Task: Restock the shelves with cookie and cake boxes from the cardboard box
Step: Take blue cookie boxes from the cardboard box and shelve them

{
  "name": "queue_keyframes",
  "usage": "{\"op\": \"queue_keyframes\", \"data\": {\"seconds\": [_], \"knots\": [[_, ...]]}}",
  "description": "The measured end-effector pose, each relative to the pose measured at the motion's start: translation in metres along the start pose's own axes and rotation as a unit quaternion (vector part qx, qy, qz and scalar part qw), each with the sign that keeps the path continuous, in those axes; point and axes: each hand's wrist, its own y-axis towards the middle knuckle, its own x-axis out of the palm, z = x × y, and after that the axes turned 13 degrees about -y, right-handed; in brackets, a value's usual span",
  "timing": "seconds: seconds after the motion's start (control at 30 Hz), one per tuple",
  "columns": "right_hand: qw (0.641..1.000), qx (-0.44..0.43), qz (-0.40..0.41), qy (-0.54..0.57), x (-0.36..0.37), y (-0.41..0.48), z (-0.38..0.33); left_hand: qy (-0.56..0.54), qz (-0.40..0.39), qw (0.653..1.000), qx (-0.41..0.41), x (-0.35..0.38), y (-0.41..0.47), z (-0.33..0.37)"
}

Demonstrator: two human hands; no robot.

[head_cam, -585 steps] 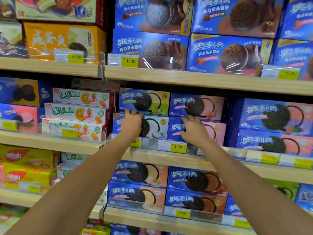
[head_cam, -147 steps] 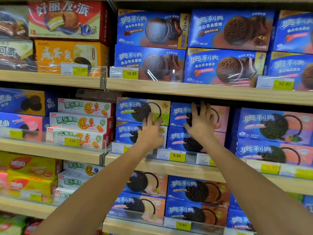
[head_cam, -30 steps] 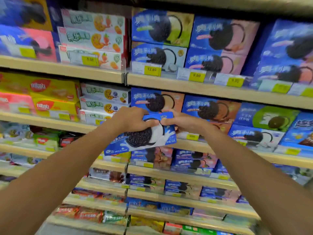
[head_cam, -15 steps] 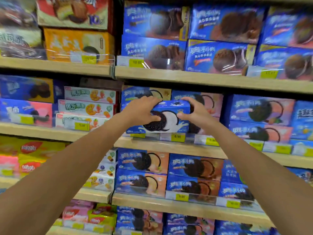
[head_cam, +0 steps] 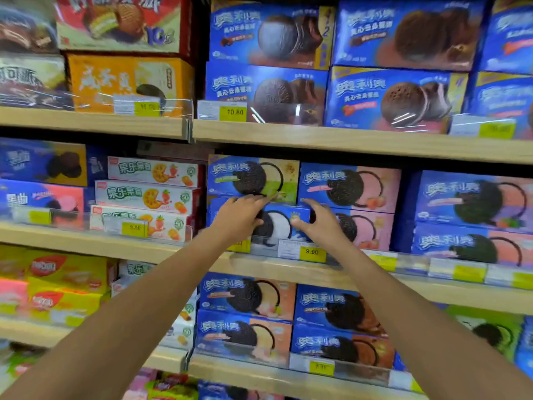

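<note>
So we're right up against a supermarket aisle here, wooden-edged shelves stacked one over another and packed tight. Both arms reach out to the middle shelf (head_cam: 115,243), where the blue cookie box (head_cam: 281,223) with the white cream picture sits in the bottom row, right under a green-flavour box (head_cam: 253,177) and just beside the pink boxes (head_cam: 366,228). Our left grip (head_cam: 239,215) is curled over the box's left end, and our right grip (head_cam: 320,223) pinches the right end with the thumb on the front face. A yellow 9.90 price tag (head_cam: 311,252) sits on the shelf edge just below it. Left of that stack there are white fruit-biscuit boxes (head_cam: 147,194) piled three high. The top shelf (head_cam: 346,142) carries big blue cake boxes (head_cam: 265,90) with a 10.80 tag (head_cam: 233,112), plus an orange box (head_cam: 115,82) further left. The lower shelf (head_cam: 432,295) holds more blue boxes with peach-coloured sides (head_cam: 248,295). The edges of the picture are pretty blurry.
</note>
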Motion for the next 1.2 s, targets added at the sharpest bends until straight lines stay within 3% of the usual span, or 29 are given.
{"op": "queue_keyframes", "data": {"seconds": [0.37,0.5,0.6,0.7,0.8,0.87,1.07,1.2], "knots": [[0.999,0.032,-0.005,0.02,0.016,0.0,-0.008,-0.03,-0.005,0.998,-0.053,0.0,-0.011,-0.019],[0.994,0.046,0.061,0.084,0.014,-0.011,-0.018,-0.146,0.012,0.987,-0.071,-0.001,-0.022,-0.012],[0.976,0.073,0.11,0.176,0.012,-0.024,-0.031,-0.268,0.055,0.957,-0.098,-0.002,-0.033,0.0],[0.95,0.101,0.116,0.271,0.015,-0.044,-0.046,-0.411,0.113,0.895,-0.129,-0.001,-0.05,0.023],[0.953,0.105,0.066,0.277,0.028,-0.075,-0.055,-0.501,0.123,0.842,-0.158,0.013,-0.078,0.039],[0.958,0.108,0.036,0.265,0.041,-0.1,-0.054,-0.525,0.115,0.824,-0.178,0.028,-0.101,0.043],[0.942,0.191,-0.062,0.268,0.111,-0.185,-0.027,-0.556,0.014,0.779,-0.289,0.098,-0.198,0.04],[0.956,0.193,-0.153,0.159,0.171,-0.239,0.008,-0.558,-0.085,0.739,-0.367,0.16,-0.274,0.028]]}}
